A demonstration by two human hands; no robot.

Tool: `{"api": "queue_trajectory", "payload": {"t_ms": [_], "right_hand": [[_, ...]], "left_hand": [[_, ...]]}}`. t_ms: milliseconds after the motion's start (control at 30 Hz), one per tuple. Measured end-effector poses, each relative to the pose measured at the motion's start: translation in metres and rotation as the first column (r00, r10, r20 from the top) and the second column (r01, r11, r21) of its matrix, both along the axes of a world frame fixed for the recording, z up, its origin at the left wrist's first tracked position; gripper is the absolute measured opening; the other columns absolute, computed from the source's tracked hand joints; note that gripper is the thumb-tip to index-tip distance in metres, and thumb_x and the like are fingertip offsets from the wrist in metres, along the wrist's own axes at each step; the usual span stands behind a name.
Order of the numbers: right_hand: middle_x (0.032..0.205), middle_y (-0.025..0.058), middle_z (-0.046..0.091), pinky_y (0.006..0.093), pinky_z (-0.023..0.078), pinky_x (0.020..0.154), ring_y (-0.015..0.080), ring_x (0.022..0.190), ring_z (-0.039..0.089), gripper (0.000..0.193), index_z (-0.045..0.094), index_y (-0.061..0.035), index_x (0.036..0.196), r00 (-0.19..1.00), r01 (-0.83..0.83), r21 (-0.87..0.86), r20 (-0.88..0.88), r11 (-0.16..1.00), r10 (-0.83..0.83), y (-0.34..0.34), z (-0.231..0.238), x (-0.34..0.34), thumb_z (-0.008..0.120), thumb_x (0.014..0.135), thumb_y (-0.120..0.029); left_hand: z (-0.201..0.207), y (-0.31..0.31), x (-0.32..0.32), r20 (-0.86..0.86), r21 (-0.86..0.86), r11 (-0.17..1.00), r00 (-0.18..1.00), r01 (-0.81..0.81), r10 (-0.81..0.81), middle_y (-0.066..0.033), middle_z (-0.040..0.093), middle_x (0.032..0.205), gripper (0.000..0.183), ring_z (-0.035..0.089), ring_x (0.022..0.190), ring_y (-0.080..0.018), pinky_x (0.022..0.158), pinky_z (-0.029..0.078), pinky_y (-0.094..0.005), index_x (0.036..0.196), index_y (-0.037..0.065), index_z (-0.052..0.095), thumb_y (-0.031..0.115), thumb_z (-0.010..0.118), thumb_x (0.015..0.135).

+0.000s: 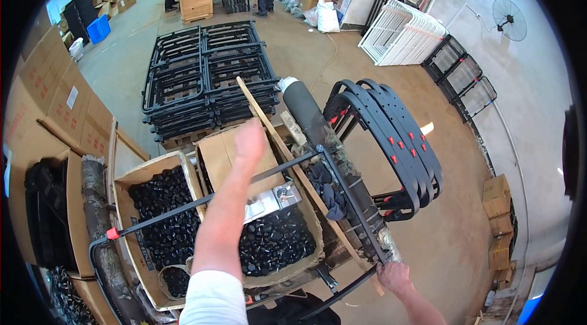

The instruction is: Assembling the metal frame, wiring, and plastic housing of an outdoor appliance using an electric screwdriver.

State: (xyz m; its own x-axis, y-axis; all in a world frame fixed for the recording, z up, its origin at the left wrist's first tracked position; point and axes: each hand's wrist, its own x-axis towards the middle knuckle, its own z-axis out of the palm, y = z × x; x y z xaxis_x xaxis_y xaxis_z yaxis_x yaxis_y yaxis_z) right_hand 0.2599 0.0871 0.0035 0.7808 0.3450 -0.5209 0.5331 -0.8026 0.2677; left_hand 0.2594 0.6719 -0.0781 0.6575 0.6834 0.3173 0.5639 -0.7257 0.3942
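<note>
While the right hand (394, 278) curls round the near right corner of the black metal frame (350, 200), its fingers seemingly closed on the tube, the left hand (249, 140) hangs over a brown cardboard flap (215, 152), beyond the frame's upper bar. In this head view its fingers blur together, so I cannot tell how far they are spread or whether they hold anything.

The frame slants across two boxes of black knobs (275, 242), its left end bearing a red fitting (112, 233) and its right bar crossing above a wooden strip (306, 181) and a dark cloth (328, 193). Whether it rests on them or is held clear, I cannot tell. To handle it well, I would keep the corner grip firm, steady the far bar with the other hand, and keep the tubes from snagging the cloth or scraping the box rims.

As for writing, the stacked carton (52, 89) carries red print and a pale label, the left box has dark lettering on its side, and a silvery packet (272, 201) looks printed; all are too small or distorted to read surely. On the frame no marking shows.
</note>
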Motion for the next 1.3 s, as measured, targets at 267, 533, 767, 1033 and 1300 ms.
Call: {"api": "queue_trajectory", "payload": {"t_ms": [267,533,767,1033,1300], "right_hand": [[0.083,0.0158,0.073,0.0459,0.060,0.069,0.0343,0.079,0.074,0.020,0.072,-0.0066,0.088,0.876,-0.481,0.152,0.056,0.864,0.478,0.108,0.019,0.080,0.064,0.091,-0.024],[0.117,0.0101,0.073,0.0431,0.060,0.071,0.0304,0.095,0.073,0.037,0.067,-0.0080,0.126,0.321,-0.936,0.315,0.568,0.160,0.758,0.354,0.028,0.145,0.056,0.091,-0.010],[0.100,0.0066,0.081,0.0403,0.061,0.074,0.0248,0.098,0.078,0.022,0.081,-0.0169,0.100,0.518,-0.808,-0.110,0.335,0.579,0.787,0.375,-0.008,0.180,0.059,0.097,-0.020],[0.102,0.0075,0.081,0.0391,0.062,0.075,0.0249,0.096,0.079,0.026,0.082,-0.0159,0.095,0.535,-0.760,-0.257,0.274,0.597,0.799,0.372,-0.001,0.171,0.057,0.100,-0.021],[0.102,0.0153,0.077,0.0479,0.061,0.082,0.0332,0.099,0.076,0.022,0.073,-0.0067,0.107,0.585,-0.775,-0.128,0.227,0.619,0.779,0.392,-0.011,0.175,0.065,0.088,-0.016]], "left_hand": [[0.037,-0.116,-0.243,0.231,-0.123,0.986,0.969,0.114,-0.083,-0.0164,0.067,0.088,0.014,0.066,0.083,-0.0390,0.072,0.052,-0.0483,0.104,0.005,0.068,0.015,0.071,0.095],[0.045,-0.332,-0.478,-0.176,-0.517,0.836,0.979,-0.183,0.106,-0.0158,0.072,0.080,0.016,0.071,0.076,-0.0358,0.071,0.055,-0.0479,0.090,0.007,0.072,0.022,0.070,0.094],[0.016,-0.399,-0.521,-0.430,-0.431,0.859,0.900,-0.278,0.076,-0.0146,0.071,0.073,0.025,0.071,0.068,-0.0348,0.071,0.055,-0.0465,0.080,0.010,0.070,0.030,0.067,0.096],[0.014,-0.401,-0.510,-0.412,-0.324,0.896,0.898,-0.305,0.156,-0.0134,0.068,0.063,0.037,0.070,0.061,-0.0338,0.066,0.056,-0.0469,0.069,0.013,0.065,0.035,0.065,0.098],[0.011,-0.404,-0.520,-0.497,-0.403,0.834,0.855,-0.378,0.148,-0.0133,0.073,0.076,0.027,0.073,0.072,-0.0361,0.067,0.059,-0.0462,0.087,0.013,0.069,0.036,0.064,0.100]]}}
